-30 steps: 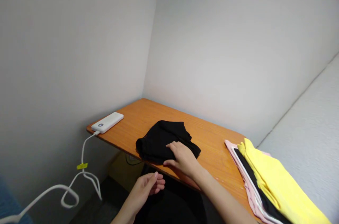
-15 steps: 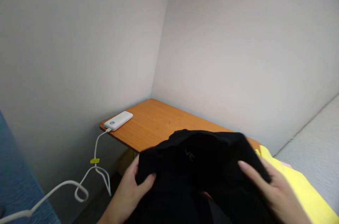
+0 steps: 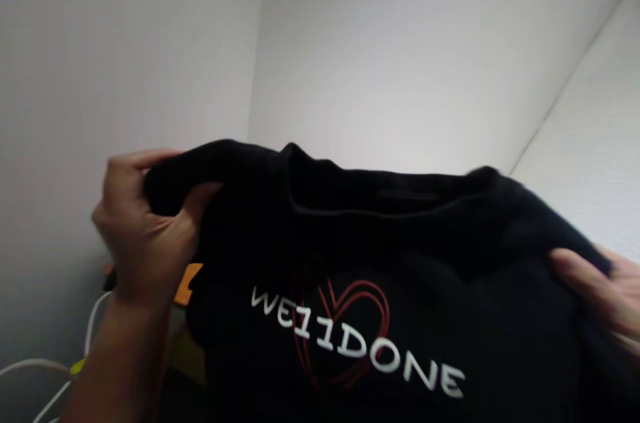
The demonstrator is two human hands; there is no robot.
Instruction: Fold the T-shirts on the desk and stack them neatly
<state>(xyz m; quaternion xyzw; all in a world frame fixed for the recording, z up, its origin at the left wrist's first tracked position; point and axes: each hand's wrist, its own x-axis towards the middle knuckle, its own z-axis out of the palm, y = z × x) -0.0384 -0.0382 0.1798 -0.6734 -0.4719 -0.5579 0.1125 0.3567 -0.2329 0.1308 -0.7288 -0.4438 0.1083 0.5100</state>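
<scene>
Holding up the soft, light black sweatshirt (image 3: 350, 243) — easiest taken at the shoulders — the left hand (image 3: 145, 223) is pinching one shoulder, while the right hand (image 3: 595, 283) is at the other, its grip unclear.

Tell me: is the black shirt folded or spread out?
Spread: the black shirt hangs open from the left hand and right hand, collar and print showing.

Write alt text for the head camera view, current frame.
The left hand and right hand hold up a black crew-neck top by its shoulders, showing white lettering like "WELLDONE" over a red outlined heart. Behind it are pale walls, a corner of an orange table and a white cable.
</scene>
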